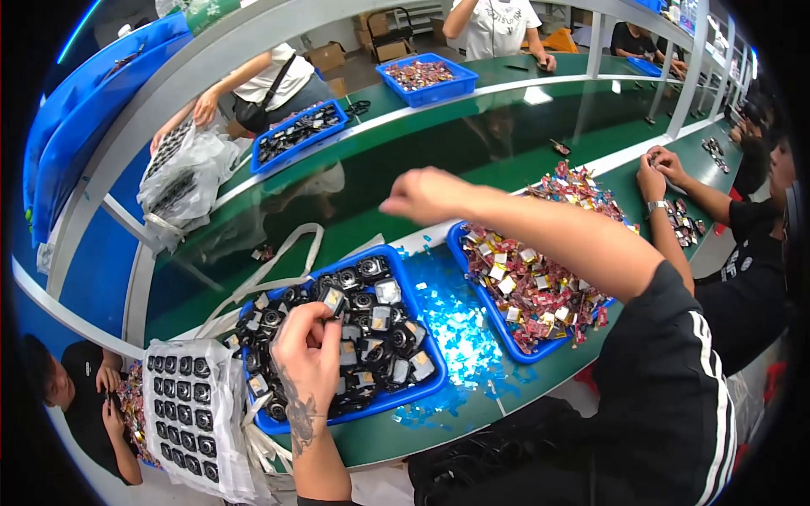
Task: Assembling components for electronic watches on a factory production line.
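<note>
- left hand point(309, 341): fingers clamped on a small black-and-silver boxy device point(334, 300), above a blue rectangular plastic tray point(427, 329)
- right hand point(419, 194): blurred above the glossy green tabletop point(359, 211); cannot tell if fingers are together

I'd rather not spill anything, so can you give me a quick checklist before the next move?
1. Left hand grips the black part: ok, between thumb and fingers.
2. Left hand is above the left tray: ok.
3. Right hand is empty: cannot tell, it is blurred.
4. Bench between the trays is clean: not ok, blue scraps cover it.
5. Boards sit below the right tray's rim: not ok, heaped above it.
</note>
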Demonstrator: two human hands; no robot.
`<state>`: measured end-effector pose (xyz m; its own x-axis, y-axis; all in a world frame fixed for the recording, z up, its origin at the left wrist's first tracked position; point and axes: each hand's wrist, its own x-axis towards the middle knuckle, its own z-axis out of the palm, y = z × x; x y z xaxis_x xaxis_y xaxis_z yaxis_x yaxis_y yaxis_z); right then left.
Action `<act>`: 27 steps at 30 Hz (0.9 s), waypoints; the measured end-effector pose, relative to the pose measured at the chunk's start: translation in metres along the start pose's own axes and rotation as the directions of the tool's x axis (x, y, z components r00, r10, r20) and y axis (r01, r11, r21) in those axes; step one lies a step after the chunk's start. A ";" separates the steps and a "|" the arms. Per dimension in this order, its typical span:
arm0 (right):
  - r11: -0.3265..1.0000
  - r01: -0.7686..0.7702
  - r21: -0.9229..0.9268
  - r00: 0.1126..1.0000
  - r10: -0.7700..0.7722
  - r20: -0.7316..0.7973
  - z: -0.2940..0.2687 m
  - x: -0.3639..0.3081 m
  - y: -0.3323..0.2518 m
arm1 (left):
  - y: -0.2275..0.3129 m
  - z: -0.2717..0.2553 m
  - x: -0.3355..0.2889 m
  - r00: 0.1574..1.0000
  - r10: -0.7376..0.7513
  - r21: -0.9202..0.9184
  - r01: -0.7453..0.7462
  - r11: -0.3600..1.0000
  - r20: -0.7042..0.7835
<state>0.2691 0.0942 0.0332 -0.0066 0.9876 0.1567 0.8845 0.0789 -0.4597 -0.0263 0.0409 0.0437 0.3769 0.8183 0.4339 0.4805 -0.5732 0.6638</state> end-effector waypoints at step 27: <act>0.955 -0.215 0.203 0.892 0.277 -0.356 -0.077 -0.212 0.011 | 0.001 0.051 -0.030 0.817 -0.196 -0.793 0.575 0.202 0.542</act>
<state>0.3165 -0.1249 0.0618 0.4049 0.8549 0.3242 0.7520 -0.1096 -0.6500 0.0031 0.0135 0.0007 0.6430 0.7585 -0.1059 -0.3143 0.3874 0.8666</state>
